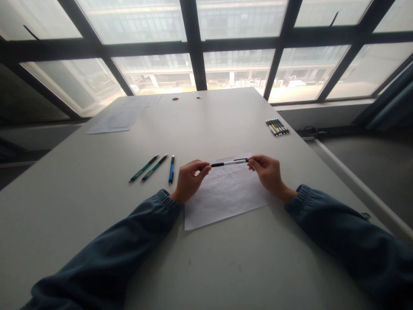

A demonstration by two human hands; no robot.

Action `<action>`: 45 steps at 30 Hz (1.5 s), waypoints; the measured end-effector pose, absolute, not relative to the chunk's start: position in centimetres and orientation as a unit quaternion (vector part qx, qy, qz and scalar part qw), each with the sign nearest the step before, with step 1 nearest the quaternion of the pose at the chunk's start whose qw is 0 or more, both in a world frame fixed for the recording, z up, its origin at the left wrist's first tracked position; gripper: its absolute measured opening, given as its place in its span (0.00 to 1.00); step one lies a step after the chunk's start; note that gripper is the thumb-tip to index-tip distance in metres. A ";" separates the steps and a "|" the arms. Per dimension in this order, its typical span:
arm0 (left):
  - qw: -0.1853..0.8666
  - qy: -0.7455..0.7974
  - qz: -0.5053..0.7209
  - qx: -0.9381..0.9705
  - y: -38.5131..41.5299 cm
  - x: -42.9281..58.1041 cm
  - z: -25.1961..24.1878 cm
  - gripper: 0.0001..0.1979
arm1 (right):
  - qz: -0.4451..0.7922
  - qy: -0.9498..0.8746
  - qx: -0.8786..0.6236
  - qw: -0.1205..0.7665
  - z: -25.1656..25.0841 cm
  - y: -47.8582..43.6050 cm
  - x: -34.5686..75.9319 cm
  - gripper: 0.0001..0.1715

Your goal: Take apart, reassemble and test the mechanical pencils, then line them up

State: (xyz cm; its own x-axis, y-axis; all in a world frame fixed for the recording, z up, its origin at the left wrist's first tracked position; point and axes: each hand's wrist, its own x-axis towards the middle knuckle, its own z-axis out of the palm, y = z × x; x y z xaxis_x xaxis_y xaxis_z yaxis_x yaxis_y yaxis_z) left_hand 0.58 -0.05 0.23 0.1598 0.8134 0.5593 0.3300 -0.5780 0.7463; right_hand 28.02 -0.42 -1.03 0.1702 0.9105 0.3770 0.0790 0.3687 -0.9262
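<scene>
Head view, lower edge first: your two forearms in dark blue sleeves come in from the bottom corners and angle toward the middle of the frame, cuffs bunched at the wrists. Your left hand sits curled just left of centre, thumb and fingertips pinched on the dark end of a white pen. Your right hand, just right of centre, pinches the other end the same way, so both hands are closed on the pen. It lies nearly level between them, held just above a sheet of paper with faint pencil marks, which lies flat on the grey table under your hands.

Left of centre, just beyond your left hand, three pens lie apart on the table: two green pens side by side and a blue pen nearest your hand. Farther off, right of centre, a row of pens sits tightly together near the table's edge. In the upper left, more loose papers rest by the far edge, below the windows.
</scene>
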 end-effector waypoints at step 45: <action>0.239 0.400 0.501 0.730 -0.1 0.7 0.4 0.11 | 0.328 -0.565 -0.453 0.607 -1.1 -0.5 28.1 0.13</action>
State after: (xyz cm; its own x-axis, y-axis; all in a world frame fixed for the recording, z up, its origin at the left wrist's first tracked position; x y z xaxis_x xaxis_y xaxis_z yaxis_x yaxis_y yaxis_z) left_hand 0.67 -0.08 0.42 0.1792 0.8224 0.5399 0.3442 -0.5665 0.7487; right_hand 28.09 -0.49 -1.06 0.1474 0.9098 0.3879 0.1133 0.3741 -0.9204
